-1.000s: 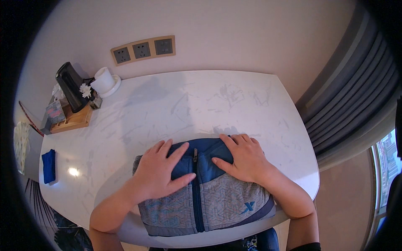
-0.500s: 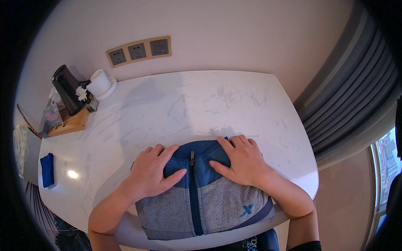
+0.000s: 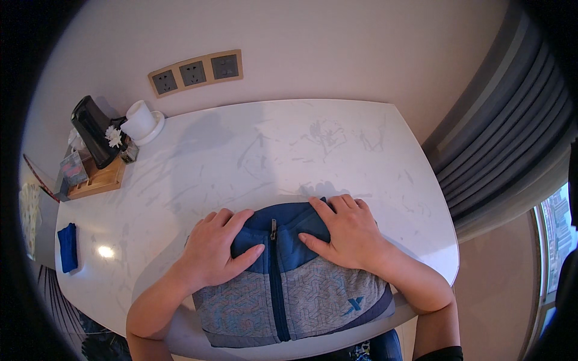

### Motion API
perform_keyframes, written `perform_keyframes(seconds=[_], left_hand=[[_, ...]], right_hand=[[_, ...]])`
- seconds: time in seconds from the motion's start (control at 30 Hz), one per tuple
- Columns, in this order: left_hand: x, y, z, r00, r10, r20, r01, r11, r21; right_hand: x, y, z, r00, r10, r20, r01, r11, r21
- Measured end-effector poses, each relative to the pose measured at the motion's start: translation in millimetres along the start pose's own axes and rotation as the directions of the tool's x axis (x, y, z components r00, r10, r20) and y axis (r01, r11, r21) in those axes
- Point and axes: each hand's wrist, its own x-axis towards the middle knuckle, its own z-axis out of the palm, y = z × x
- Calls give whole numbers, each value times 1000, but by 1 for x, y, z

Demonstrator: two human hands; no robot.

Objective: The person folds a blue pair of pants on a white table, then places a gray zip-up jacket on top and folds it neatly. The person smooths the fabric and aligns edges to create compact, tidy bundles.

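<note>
A folded grey and blue zip-up jacket (image 3: 241, 307) lies at the table's near edge, its lower part reaching over that edge. Its dark front zipper runs down the middle, with the pull near the blue collar. My left hand (image 3: 214, 248) grips the left side of the blue part, thumb pressed on the front and fingers curled over the far side. On the right side my right hand (image 3: 346, 234) has the same hold, its fingertips bent over the collar's far edge. What the fingertips touch behind the fabric is hidden.
The white marble-patterned table (image 3: 337, 162) meets the wall, which carries a socket panel (image 3: 194, 73). At the far left stand a black kettle (image 3: 95, 132), a white cup (image 3: 139, 119) and a wooden tray (image 3: 99, 183). A small dark blue bundle (image 3: 68, 247) lies left. Grey curtains (image 3: 506, 132) hang right.
The view shifts very slightly. Both hands keep their hold, and the jacket stays in nearly the same place.
</note>
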Motion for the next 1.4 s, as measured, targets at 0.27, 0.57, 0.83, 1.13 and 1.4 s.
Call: perform_keyframes(seconds=[0.27,0.57,0.83,1.13,1.4], left_hand=[[-1,-1,2,1000,1,-19,-1,1000,2],[0,1,1,1000,-23,0,23,1000,-1],[-8,6,4,953,96,-287,-16,963,270],[-39,61,20,768,605,211,-578,796,-177],[-36,62,20,767,597,235,-575,802,-161]], right_hand=[[-1,1,3,998,-27,-56,26,1000,-4],[-2,1,1,999,-13,-29,13,1000,-2],[-1,0,5,999,-17,-43,16,1000,-26],[-4,1,4,991,-56,-121,61,997,37],[-27,53,16,909,239,-342,-157,955,251]])
